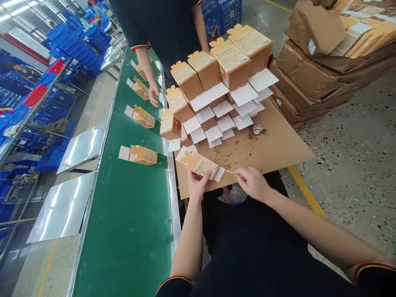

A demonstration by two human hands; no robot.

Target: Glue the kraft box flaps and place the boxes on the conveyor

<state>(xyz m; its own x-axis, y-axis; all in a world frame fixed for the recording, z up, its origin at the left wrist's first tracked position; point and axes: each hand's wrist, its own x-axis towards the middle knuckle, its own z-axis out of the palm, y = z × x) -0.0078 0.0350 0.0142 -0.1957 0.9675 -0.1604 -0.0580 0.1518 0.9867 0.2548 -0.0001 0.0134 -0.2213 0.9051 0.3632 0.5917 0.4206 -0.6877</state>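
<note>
My left hand [198, 185] is wrapped around a small orange-brown carton [200, 164], tilted over the near edge of the cardboard-topped table. White flaps stick out at both of its ends. In the fingers of my right hand [252, 181] is a thin stick [229, 171], its tip pointing at the carton's near white flap [219, 174]. Whether the tip touches the flap I cannot tell. Beyond my hands, stacked cartons [233, 62] stand in rows with white flaps [213, 134] jutting toward me. A small clear dish [257, 129] sits right of the stack, among wet spots.
On my left runs a green conveyor belt [123, 222] carrying several cartons [144, 155]. A co-worker's hand [154, 95] hangs over its edge beside the stack. Brown-wrapped bundles [312, 82] are piled at the right. Metal plates [63, 206] lie beyond the belt.
</note>
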